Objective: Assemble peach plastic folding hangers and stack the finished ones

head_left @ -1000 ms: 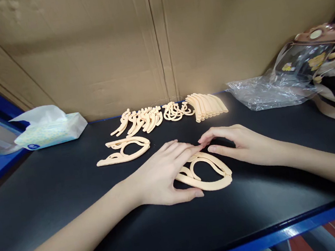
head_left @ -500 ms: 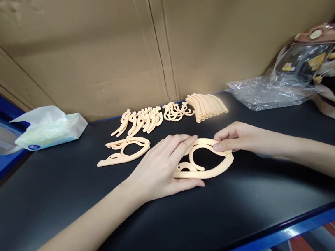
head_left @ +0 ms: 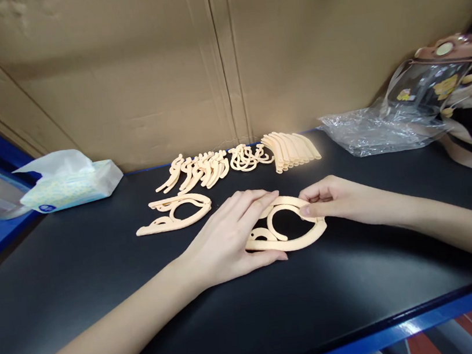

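Note:
A peach plastic folding hanger [head_left: 300, 243], folded up with its curved hook between its arms, lies on the black table in front of me. My left hand [head_left: 235, 233] spans its left end, the thumb along the near edge and the fingers over the far side, covering that part. At the right end, my right hand [head_left: 331, 201] pinches the far arm close to the joint between thumb and fingers. A second folded hanger [head_left: 181, 224] rests to the left, just beyond my left wrist, touched by neither hand.
Along the back lie several loose hanger arms [head_left: 204, 171], several hooks [head_left: 247, 158] and a row of curved pieces [head_left: 291, 150]. A tissue pack [head_left: 74, 185] stands at the left. Clear plastic bags [head_left: 379, 130] and a strapped bottle [head_left: 428, 79] sit at the right. Cardboard [head_left: 138, 79] walls the back.
My right hand has shifted slightly left along the hanger, and its right end has closed in a little. The left hand stays nearly still.

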{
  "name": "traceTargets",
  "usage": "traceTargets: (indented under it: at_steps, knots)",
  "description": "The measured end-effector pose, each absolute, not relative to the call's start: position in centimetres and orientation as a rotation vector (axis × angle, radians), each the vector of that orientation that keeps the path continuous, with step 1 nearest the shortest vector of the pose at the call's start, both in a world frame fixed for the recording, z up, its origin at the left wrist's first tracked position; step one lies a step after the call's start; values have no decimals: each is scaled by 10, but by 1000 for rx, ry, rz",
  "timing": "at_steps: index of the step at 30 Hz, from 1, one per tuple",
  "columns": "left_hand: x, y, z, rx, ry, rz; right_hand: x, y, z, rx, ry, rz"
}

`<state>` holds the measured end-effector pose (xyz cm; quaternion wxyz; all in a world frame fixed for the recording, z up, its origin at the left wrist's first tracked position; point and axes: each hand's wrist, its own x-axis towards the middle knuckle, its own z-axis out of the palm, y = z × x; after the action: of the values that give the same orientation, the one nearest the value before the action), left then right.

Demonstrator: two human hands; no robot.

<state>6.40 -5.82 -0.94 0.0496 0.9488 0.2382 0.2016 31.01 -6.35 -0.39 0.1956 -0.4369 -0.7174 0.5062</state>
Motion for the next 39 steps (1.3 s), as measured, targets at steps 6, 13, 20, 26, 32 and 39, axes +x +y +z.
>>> traceTargets:
  at_steps: [6, 13, 20, 26, 32, 39]
  knots:
    - [66, -61, -7, 2866, 738, 619, 308, -68, -3, -1153, -2062, 1405]
    - [65, -62, -8, 2904, 703, 616, 306, -70, 0, -1169, -2094, 1349]
    - [66, -57, 1, 2798, 851, 675, 310, -64, -2, -1157, -1966, 1162]
    - [43, -37, 25, 2723, 985, 658, 314, -57, -6, -1219, -1942, 1040]
    - [-11, -15, 38, 2657, 1211, 434, 314, -57, -6, -1251, -2056, 1073]
    - [-54, 2, 35, 2671, 1561, 254, 319, -55, -7, -1227, -2139, 1013]
